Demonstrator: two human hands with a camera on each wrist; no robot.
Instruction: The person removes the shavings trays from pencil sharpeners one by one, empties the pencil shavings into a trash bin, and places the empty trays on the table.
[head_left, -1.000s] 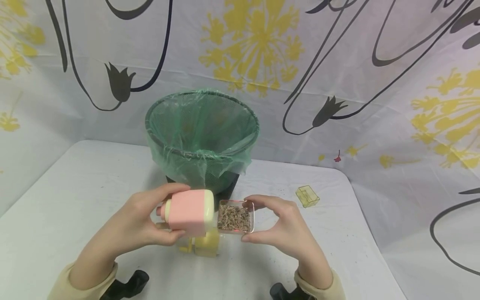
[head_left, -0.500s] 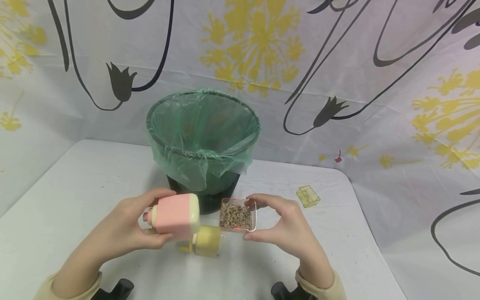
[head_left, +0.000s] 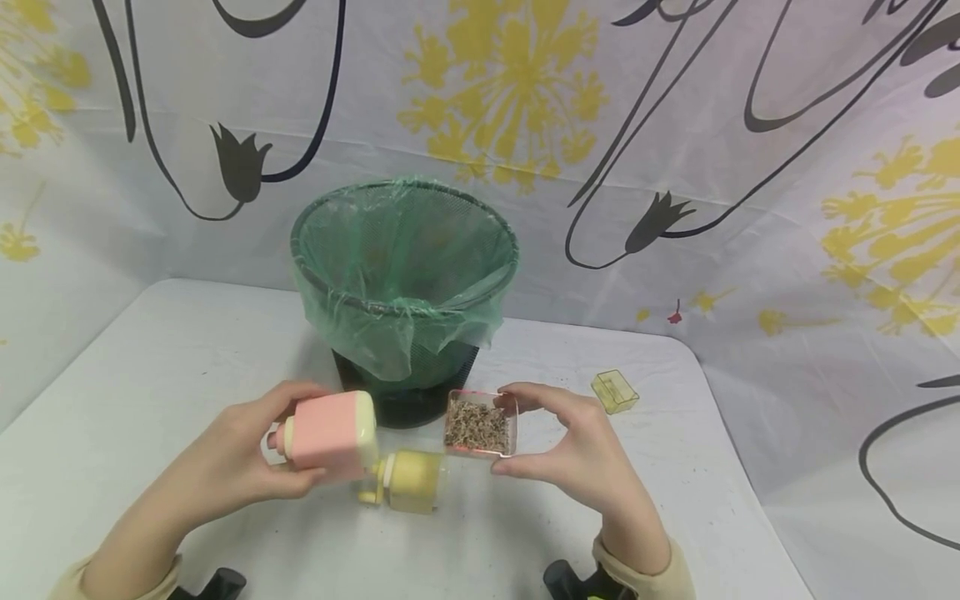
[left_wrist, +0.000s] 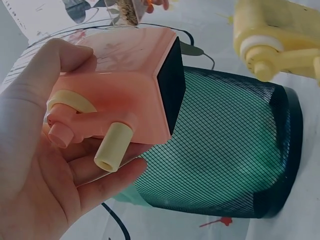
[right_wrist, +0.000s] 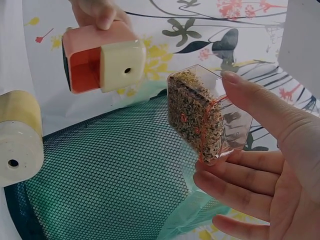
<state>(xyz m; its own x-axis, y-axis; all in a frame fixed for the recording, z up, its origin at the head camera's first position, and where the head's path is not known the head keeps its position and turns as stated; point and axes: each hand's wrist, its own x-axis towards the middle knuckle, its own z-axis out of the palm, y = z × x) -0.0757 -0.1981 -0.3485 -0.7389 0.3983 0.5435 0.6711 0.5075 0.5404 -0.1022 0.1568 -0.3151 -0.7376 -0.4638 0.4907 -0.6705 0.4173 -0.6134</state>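
Note:
My left hand (head_left: 225, 458) grips a pink sharpener body (head_left: 327, 433) with a cream end; its crank and cream handle (left_wrist: 114, 147) show in the left wrist view. An open, hollow bay (right_wrist: 86, 69) shows in its side in the right wrist view. Between thumb and fingers, my right hand (head_left: 581, 450) holds a clear box (head_left: 480, 423) filled with brown shavings (right_wrist: 195, 115), right of the pink body and apart from it. A yellow sharpener (head_left: 414, 481) lies on the table between and below the two hands.
A black mesh bin (head_left: 405, 400) with a green liner (head_left: 405, 250) stands behind the hands. On the white table (head_left: 720, 500) at the right lies a small yellow transparent box (head_left: 615, 392). A patterned cloth (head_left: 525, 100) hangs behind.
My left hand has moved left with the pink body, away from the clear box. My right hand has shifted slightly up and right with the box. The yellow sharpener is more exposed.

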